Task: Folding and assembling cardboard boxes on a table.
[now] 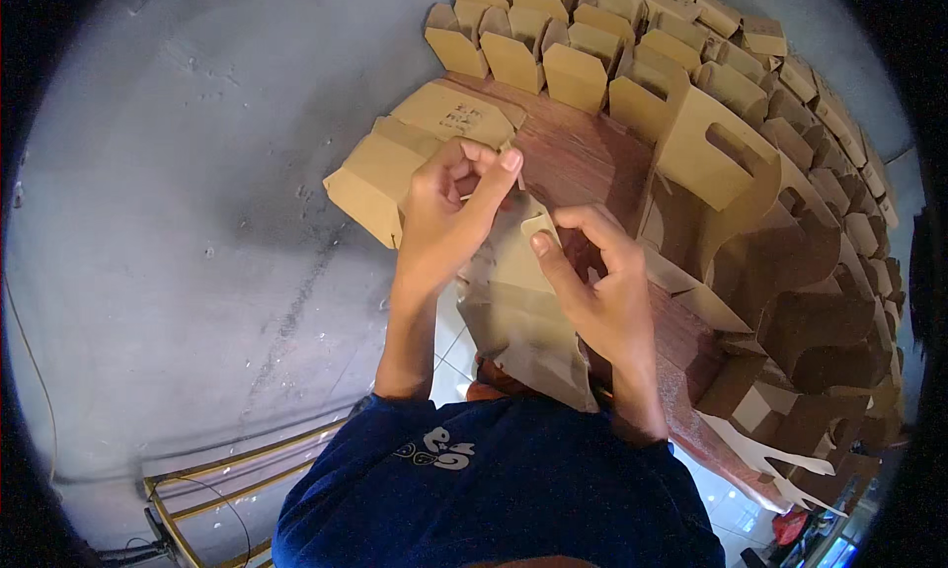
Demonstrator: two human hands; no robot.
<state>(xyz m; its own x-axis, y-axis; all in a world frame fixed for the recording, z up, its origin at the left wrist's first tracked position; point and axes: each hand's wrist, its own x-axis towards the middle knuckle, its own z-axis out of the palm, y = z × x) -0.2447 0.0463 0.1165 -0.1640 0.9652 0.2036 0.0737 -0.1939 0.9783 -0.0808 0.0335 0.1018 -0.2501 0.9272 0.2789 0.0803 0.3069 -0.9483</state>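
Observation:
A brown cardboard box blank (522, 260), partly folded, hangs before me over the near edge of a reddish wooden table (570, 142). My right hand (592, 272) grips its upper right part, the thumb pressing on a small pale flap. At the blank's upper left corner is my left hand (466, 197), thumb and forefinger pinched together; whether cardboard lies between them is hard to tell. Flat cardboard blanks (385, 157) with dark markings lie just beyond and left of my left hand.
Folded cardboard boxes (578, 71) stand in stacked rows along the far side and right. Larger boxes with handle slots (711, 160) stand right of my right hand. A grey wall (185, 197) is on the left, with a yellow metal frame (244, 460) at lower left.

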